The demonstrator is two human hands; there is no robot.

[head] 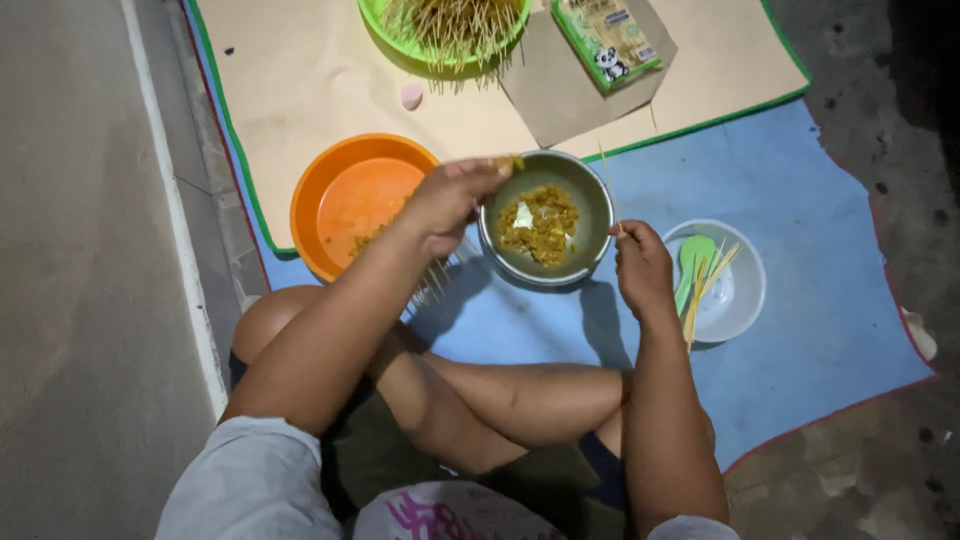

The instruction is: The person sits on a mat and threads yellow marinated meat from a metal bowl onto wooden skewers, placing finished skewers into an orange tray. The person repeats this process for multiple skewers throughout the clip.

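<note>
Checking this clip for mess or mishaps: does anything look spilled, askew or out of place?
Little stands out. A small pink object lies loose on the beige sheet, apart from the bowls. Skewers poke over the rim of the green bowl. The metal bowl of yellow mince sits upright, with nothing spilled on the blue mat.

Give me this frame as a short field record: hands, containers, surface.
left hand: raised over the rim of the metal bowl, fingertips pinching a small yellow bit
right hand: closed around a thin wooden skewer, beside the metal bowl
metal bowl contents: yellow-brown minced mix with one white piece
orange basin: left of the metal bowl, some mix inside
small white bowl: right, holds skewers and a green utensil
green basin: top, full of skewers
surface: blue mat, tan sheet beyond
</note>
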